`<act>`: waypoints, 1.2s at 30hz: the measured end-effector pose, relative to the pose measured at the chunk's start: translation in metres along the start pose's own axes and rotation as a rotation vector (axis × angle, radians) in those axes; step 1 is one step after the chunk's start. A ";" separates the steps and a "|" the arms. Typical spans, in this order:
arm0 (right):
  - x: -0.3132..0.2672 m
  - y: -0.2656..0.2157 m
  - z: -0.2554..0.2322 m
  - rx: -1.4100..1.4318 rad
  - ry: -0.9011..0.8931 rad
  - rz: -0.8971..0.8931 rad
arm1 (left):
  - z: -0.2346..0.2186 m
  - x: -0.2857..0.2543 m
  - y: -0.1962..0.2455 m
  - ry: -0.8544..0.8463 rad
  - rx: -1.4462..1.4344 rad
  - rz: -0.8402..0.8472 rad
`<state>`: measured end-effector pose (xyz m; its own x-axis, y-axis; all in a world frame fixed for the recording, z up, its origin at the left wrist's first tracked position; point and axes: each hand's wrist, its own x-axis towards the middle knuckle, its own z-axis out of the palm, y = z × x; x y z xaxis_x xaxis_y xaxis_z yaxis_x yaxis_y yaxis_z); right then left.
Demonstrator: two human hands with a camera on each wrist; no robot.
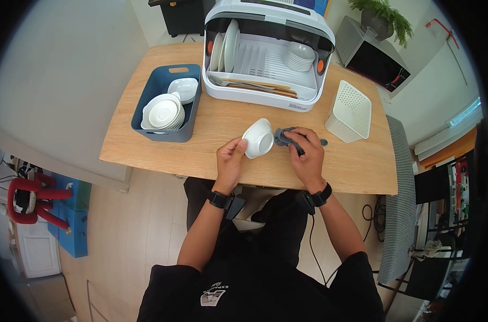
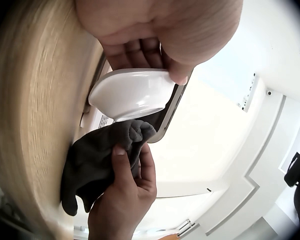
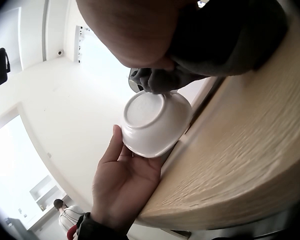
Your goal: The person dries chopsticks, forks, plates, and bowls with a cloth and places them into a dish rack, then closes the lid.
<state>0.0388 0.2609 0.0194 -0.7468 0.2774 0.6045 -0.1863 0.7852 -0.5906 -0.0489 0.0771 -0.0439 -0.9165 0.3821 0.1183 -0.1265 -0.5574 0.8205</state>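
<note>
My left hand [image 1: 230, 161] pinches the rim of a small white bowl [image 1: 259, 139] between thumb and fingers. The bowl is tipped on its side over the table, its foot ring facing right. A dark grey cloth [image 2: 97, 157] is bunched in my right hand [image 1: 307, 153], thumb and fingertips gripping it. In the right wrist view the cloth's folded end meets the bowl [image 3: 155, 125] near its base. Part of the cloth hangs down toward the tabletop.
A blue-grey tub [image 1: 193, 115] with stacked white dishes stands left. Behind is a white dish cabinet [image 1: 217, 91] with plates, small bowls and chopsticks. A white perforated basket [image 1: 343, 121] sits right, on the wooden table [image 1: 212, 155]. Farther back are a microwave [image 1: 370, 59] and a plant [image 1: 389, 19].
</note>
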 end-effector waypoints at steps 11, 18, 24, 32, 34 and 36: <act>0.001 -0.005 0.000 0.026 0.019 -0.043 | -0.003 -0.002 0.000 -0.078 0.147 -0.019; 0.013 -0.020 0.006 0.055 0.021 -0.121 | -0.005 -0.003 0.001 -0.114 0.182 -0.027; 0.010 0.000 0.006 0.006 -0.014 0.002 | -0.007 -0.002 -0.002 -0.075 -0.009 -0.033; -0.002 -0.004 0.006 -0.066 -0.141 -0.025 | -0.004 -0.001 0.000 -0.054 -0.167 0.011; -0.005 -0.007 0.009 -0.074 -0.182 -0.048 | -0.005 0.000 -0.003 -0.062 -0.114 0.035; -0.006 -0.012 0.010 -0.011 -0.207 -0.041 | -0.006 0.000 -0.006 -0.058 -0.057 0.075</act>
<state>0.0393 0.2436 0.0172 -0.8542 0.1265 0.5044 -0.2130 0.7998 -0.5613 -0.0502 0.0758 -0.0517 -0.9009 0.3787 0.2122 -0.0808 -0.6264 0.7753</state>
